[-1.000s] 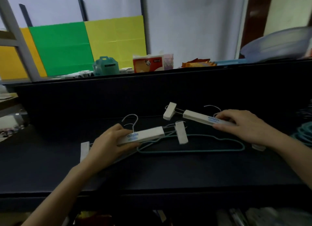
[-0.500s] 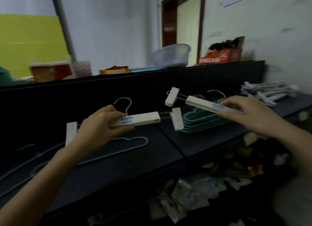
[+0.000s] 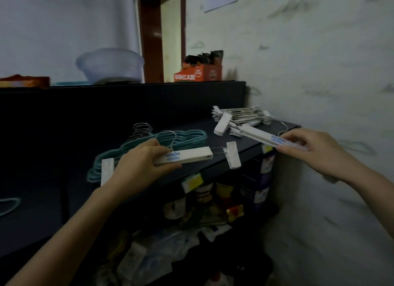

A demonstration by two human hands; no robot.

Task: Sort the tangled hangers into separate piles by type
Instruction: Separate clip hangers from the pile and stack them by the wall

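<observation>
Both still clamped: left hand (image 3: pixel 136 165) on left clip hanger (image 3: pixel 193 155), right hand (image 3: pixel 317 152) on right clip hanger (image 3: pixel 255 134), now nearer the one o'clock clip-hanger pile (image 3: pixel 242 114).

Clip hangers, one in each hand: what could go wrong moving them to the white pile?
The left hand holds the left clip hanger with its hook over the teal wire hangers; it may snag one. The right hand holds the right clip hanger, its end clip close to the white clip-hanger pile; it could catch and tangle there.

Dark shelf (image 3: pixel 53 179) holds teal hanger pile (image 3: pixel 187 136) and white clip-hanger pile (image 3: pixel 241 115).
</observation>
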